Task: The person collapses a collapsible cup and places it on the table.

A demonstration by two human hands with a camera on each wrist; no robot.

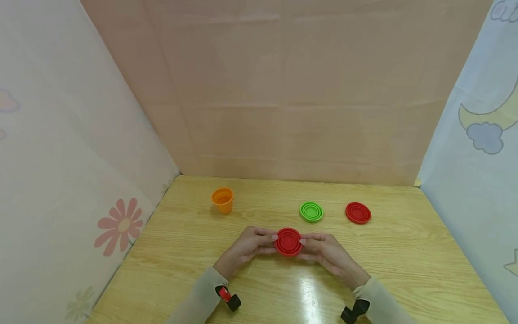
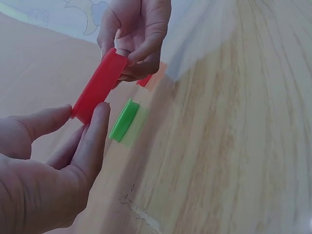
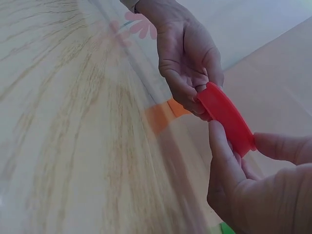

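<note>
Between both hands is a red collapsible cup (image 1: 288, 242), folded flat into a ringed disc and raised off the table. My left hand (image 1: 254, 243) pinches its left edge, thumb on the upper rim and fingers beneath. On the opposite edge my right hand (image 1: 325, 252) pinches it the same way. Both wrist views show the red cup (image 2: 100, 87) side-on as a short, thick band. Beyond the hands lie a green collapsed cup (image 1: 311, 212) and a second red collapsed cup (image 1: 358, 213), both flat on the table. An orange cup (image 1: 223, 200) stands expanded at the back left.
The wooden table (image 1: 404, 261) runs back to a tan cloth wall (image 1: 283, 90). Patterned cloth hangs along the left side (image 1: 60, 157) and the right side (image 1: 477, 180). Each wrist wears a strap with a small black camera.
</note>
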